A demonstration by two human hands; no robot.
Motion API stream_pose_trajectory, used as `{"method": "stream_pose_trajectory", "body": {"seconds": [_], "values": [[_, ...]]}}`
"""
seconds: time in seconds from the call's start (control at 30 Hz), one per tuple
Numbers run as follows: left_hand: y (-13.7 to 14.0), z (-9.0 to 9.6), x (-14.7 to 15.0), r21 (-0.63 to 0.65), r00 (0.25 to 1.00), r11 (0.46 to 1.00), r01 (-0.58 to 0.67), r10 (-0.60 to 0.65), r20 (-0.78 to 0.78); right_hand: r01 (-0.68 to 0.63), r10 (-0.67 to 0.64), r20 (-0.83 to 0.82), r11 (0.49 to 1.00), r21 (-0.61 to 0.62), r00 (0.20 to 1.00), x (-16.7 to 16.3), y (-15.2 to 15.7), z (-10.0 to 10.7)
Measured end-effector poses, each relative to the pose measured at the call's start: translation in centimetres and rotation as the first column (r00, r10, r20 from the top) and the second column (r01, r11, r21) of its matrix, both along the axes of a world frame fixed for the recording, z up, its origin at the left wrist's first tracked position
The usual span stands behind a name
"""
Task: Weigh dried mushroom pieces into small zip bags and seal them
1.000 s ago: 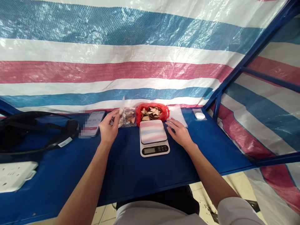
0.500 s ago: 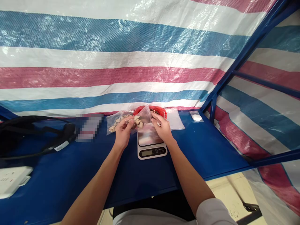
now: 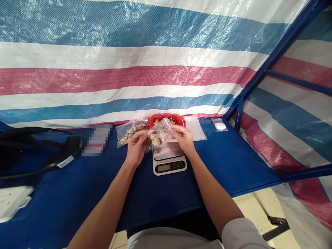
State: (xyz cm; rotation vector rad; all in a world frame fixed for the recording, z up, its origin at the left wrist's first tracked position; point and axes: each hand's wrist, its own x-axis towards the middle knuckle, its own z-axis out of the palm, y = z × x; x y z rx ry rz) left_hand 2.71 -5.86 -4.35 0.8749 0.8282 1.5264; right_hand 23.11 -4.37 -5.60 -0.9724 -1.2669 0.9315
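Your left hand [image 3: 136, 147] and right hand [image 3: 184, 140] pinch a clear bag [image 3: 162, 133] of pale slices [image 3: 156, 141] between them, partly over a white scale [image 3: 169, 167]. Beyond your hands sits a red bag [image 3: 151, 121]; another filled bag [image 3: 131, 132] lies beside your left.

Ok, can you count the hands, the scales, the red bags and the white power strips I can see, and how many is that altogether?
Hands: 2, the left hand and the right hand, both holding a clear bag
Scales: 1 white scale
Red bags: 1 red bag
Power strips: 1 white power strip
Total: 5
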Motion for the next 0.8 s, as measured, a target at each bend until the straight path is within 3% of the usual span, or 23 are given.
{"method": "stream_pose_trajectory", "body": {"seconds": [0.13, 0.23, 0.3, 0.37, 0.43, 0.47, 0.57, 0.67, 0.8], "values": [[0.1, -0.2, -0.5, 0.023, 0.992, 0.999, -0.033, 0.036, -0.122, 0.009, -0.008, 0.016, 1.000, -0.023, 1.000, 0.0, -0.2, 0.0], [0.0, 0.1, -1.3, 0.172, 0.926, 0.978, -0.121, 0.173, -0.335, -0.004, 0.005, 0.020, 0.999, -0.035, 1.000, -0.1, -0.5, 0.3], [-0.1, 0.7, -1.8, 0.327, 0.804, 0.930, -0.169, 0.322, -0.499, -0.007, 0.008, 0.021, 0.999, -0.047, 1.000, -0.2, -0.7, 0.5], [-0.4, 1.6, -2.0, 0.476, 0.634, 0.864, -0.165, 0.463, -0.619, -0.015, 0.017, 0.035, 0.998, -0.060, 0.999, -0.5, -0.7, 0.6], [-0.6, 2.7, -1.8, 0.576, 0.494, 0.812, -0.095, 0.541, -0.680, -0.018, 0.021, 0.063, 0.999, -0.047, 0.998, -0.7, -0.6, 0.5], [-0.7, 3.3, -1.5, 0.594, 0.458, 0.803, -0.043, 0.544, -0.703, -0.018, 0.021, 0.081, 0.999, -0.029, 0.997, -0.9, -0.5, 0.4], [-0.5, 4.8, -0.3, 0.519, 0.416, 0.850, 0.089, 0.442, -0.795, -0.025, 0.024, 0.129, 1.000, 0.005, 0.991, -1.2, 0.0, 0.3], [0.2, 5.7, 0.8, 0.328, 0.421, 0.940, 0.098, 0.259, -0.869, -0.043, 0.038, 0.196, 0.999, 0.024, 0.980, -1.2, 0.4, 0.5], [1.2, 6.2, 1.8, 0.027, 0.573, 0.992, 0.127, -0.051, -0.818, -0.099, 0.053, 0.340, 0.988, 0.119, 0.939, -0.5, 0.7, 1.3]]}}
